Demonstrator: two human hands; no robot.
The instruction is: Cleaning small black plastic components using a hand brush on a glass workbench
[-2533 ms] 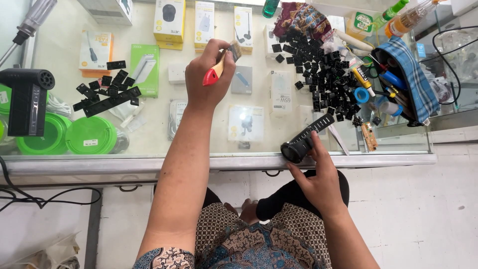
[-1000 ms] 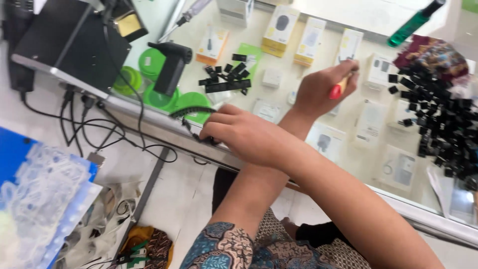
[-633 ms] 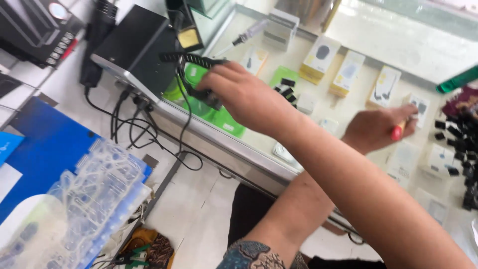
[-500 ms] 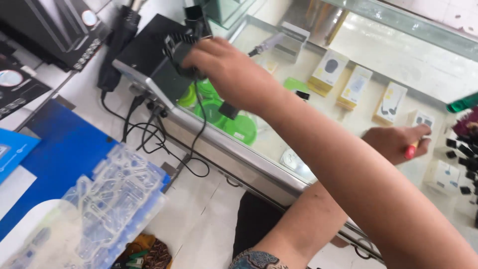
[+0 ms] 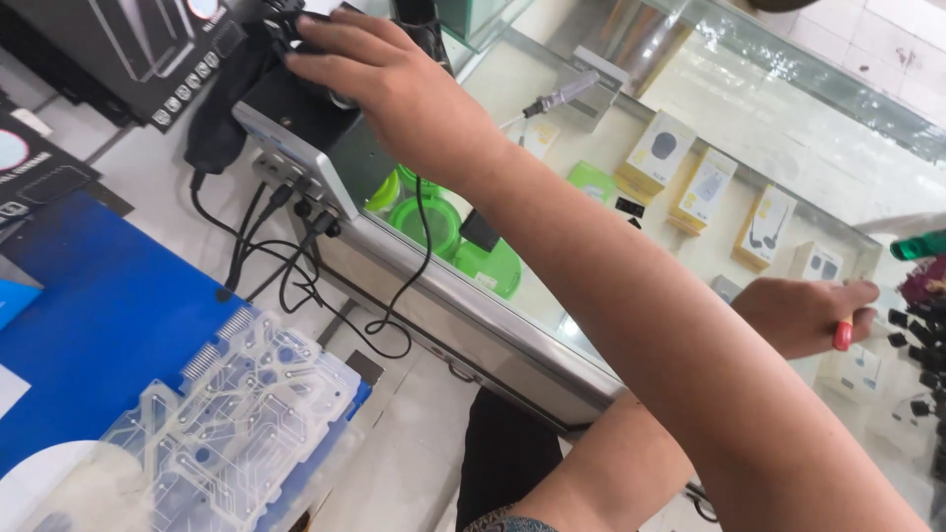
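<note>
Reaching way over to the far left, what is the right hand (image 5: 394, 89) doing? (Pip)

It lies on top of the black box (image 5: 305, 128) at the far left end of the glass counter (image 5: 788, 148). Its fingers are bent down over the top. I cannot tell if they grip something or just rest there. (Sam)

And the left hand (image 5: 803, 315)? (Pip)

It is on the right, low over the glass. It is closed around a red-handled tool (image 5: 844, 335). (Sam)

How would you do this bit well? (Pip)

I think the arm should stay up high, because it goes right across the glass. The green tubs (image 5: 434, 222) are under the glass, so they are safe. (Sam)

What about the wires? (Pip)

The black cables (image 5: 296, 266) hang from the front of the box, on its near side. I would press or lift gently, so the box does not slide and pull them. (Sam)

Anything else? (Pip)

I would look at the box, not at the clear sheet (image 5: 227, 414) on the blue mat (image 5: 99, 335) near us. And I would hold the red tool still, away from the little black pieces (image 5: 916, 345) on the far right. (Sam)
</note>
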